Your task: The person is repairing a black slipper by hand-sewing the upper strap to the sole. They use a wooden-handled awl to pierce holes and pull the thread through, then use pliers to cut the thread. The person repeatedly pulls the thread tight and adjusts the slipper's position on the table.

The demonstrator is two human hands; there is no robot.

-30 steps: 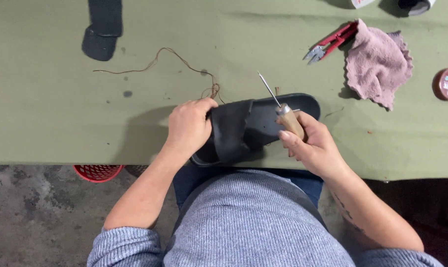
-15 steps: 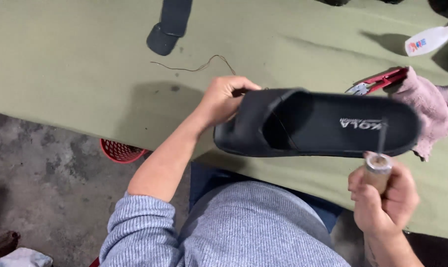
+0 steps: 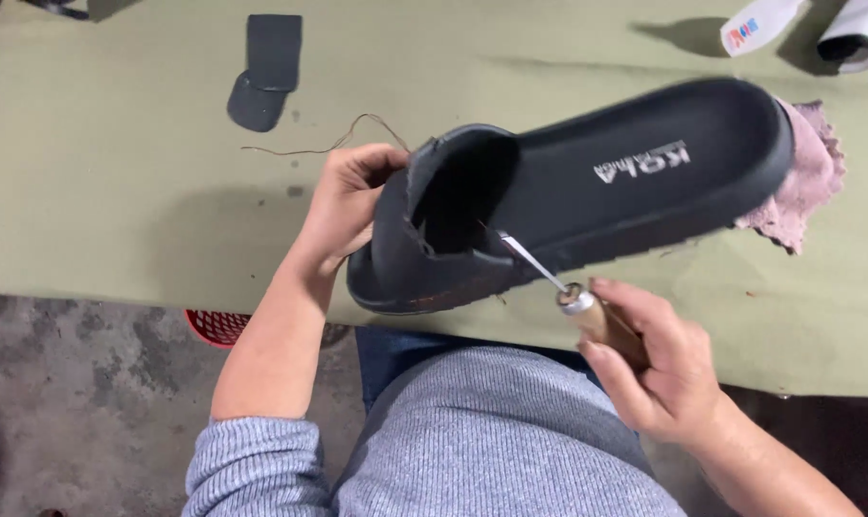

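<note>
Above the near edge of the table, a black slide sandal [image 3: 587, 191] is held up off the surface, toe end toward the person's left, heel end out to the right, footbed facing the camera w/ pale lettering on it. Left hand [image 3: 343, 206] is clamped on the toe end, fingers wrapped round the strap edge. Right hand [image 3: 659, 369] is closed round the wooden handle of an awl [image 3: 549, 278]; its thin metal shaft points up-left, tip at the sandal's side just under the strap opening, approx. where strap meets sole. Can't tell if the tip is in the material or only touching.

A thin brown thread [image 3: 343, 139] trails from the strap area across the table to the left, partly behind the left hand. Heel end of the sandal covers part of a pink cloth [image 3: 807, 191] lying on the table behind it. Farther back left, well apart, lies a dark flat piece of material [image 3: 261, 72]. Top right corner: two white objects [image 3: 807, 29], cut off by the frame, can't tell what they are.

Table [image 3: 118, 191] is covered in dull olive-green sheet, a few small marks on it. Below its edge: rough grey concrete floor [image 3: 70, 402] and a red basket [image 3: 218, 325] tucked partly under the table. Person wears a grey ribbed sweater and blue trousers.
</note>
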